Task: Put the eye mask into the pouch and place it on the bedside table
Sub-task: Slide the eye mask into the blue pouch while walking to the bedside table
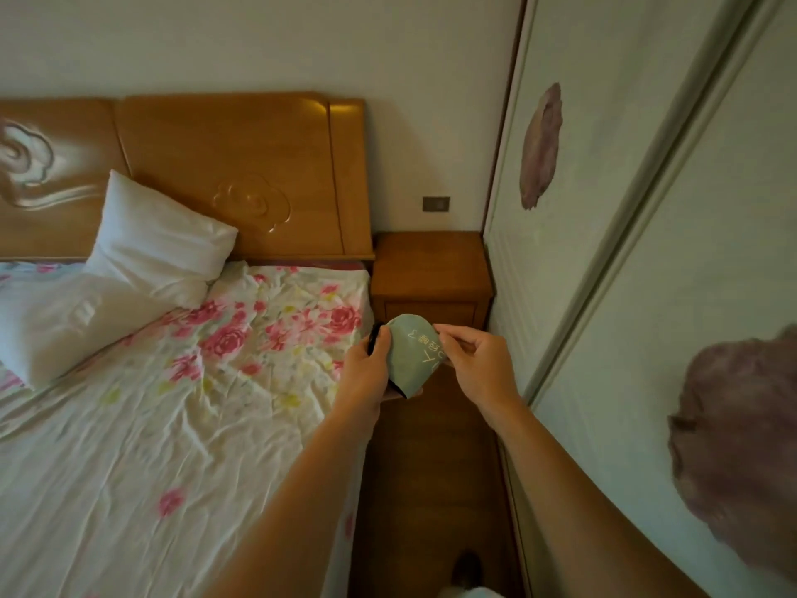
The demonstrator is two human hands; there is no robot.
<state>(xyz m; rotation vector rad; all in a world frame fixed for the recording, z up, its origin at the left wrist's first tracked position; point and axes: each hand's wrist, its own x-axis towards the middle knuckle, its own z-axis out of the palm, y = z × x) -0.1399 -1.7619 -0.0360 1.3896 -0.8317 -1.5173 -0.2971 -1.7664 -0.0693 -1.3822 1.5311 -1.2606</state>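
Observation:
A pale green eye mask [409, 356] with light lettering and a black edge is held up in the gap between the bed and the wardrobe, folded over. My left hand [366, 373] grips its left side, where a black strap or edge shows by the fingers. My right hand [474, 360] pinches its right edge between thumb and forefinger. I cannot make out a separate pouch. The wooden bedside table [431, 265] stands just beyond my hands, against the wall.
A bed [172, 403] with a floral sheet and a white pillow [159, 239] lies at the left, under a wooden headboard [241, 166]. A pale wardrobe door [647, 252] closes the right side. Wooden floor [431, 489] runs in the narrow gap below.

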